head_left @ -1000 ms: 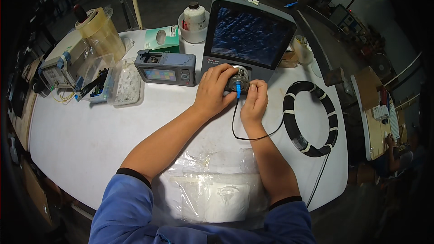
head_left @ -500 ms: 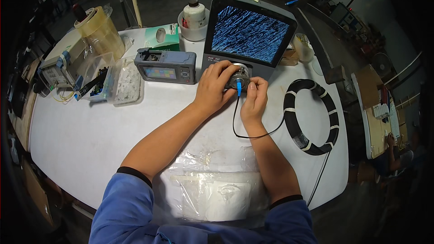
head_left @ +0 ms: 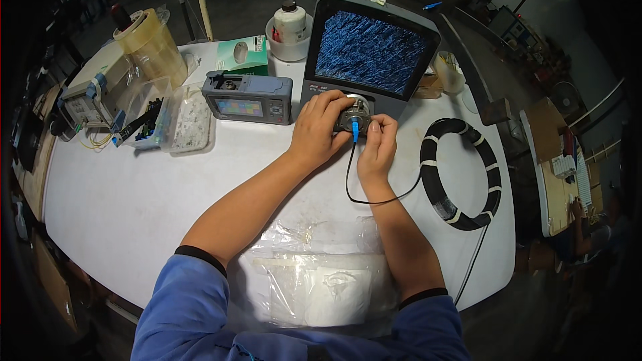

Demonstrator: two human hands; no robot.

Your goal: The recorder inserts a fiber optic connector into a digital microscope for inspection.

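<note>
A round metal holder (head_left: 361, 105) projects from the base of a grey microscope with a built-in screen (head_left: 368, 50). A blue fibre-optic connector (head_left: 355, 130) is plugged into the holder's front, with a thin black cable (head_left: 347, 177) hanging from it and curving right. My left hand (head_left: 315, 126) grips the holder's left side, fingers bent over its top. On its right side, my right hand (head_left: 378, 147) closes with thumb and curled fingers at the rim; the exact contact is partly hidden. Dark blue streaky texture fills the screen.
The cable runs to a black coil bound with white tape (head_left: 431, 167) at the right. Left of my hands stand a grey handheld device (head_left: 247, 99), a clear bin (head_left: 150, 117) and tape rolls (head_left: 150, 47). A bottle (head_left: 290, 23) sits behind. Clear plastic wrap (head_left: 281, 287) lies nearest me.
The screen's picture has gone from bright, bold blue streaks to a darker, finer texture. Both hands keep their places on the holder, and the view has shifted very slightly.
</note>
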